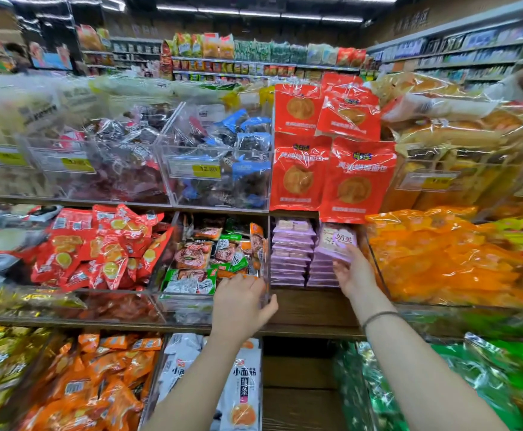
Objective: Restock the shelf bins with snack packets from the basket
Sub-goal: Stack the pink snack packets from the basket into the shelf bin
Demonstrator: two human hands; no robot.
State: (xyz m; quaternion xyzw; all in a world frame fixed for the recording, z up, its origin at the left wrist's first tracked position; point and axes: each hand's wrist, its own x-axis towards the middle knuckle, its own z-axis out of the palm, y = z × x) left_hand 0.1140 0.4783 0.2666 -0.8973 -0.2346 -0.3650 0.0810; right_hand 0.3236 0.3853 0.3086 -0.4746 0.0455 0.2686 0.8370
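Ceiling lights glow above stocked aisle shelving far behind.

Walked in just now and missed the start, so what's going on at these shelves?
A person is stocking the middle shelf. Their right hand holds a purple packet against the top of the purple stacks, as if adding it. Their left hand grips the front corner of the clear bin of green and brown packets next to those stacks.

packet stacks | right of mixed-snack bin | bags apparently hanging above
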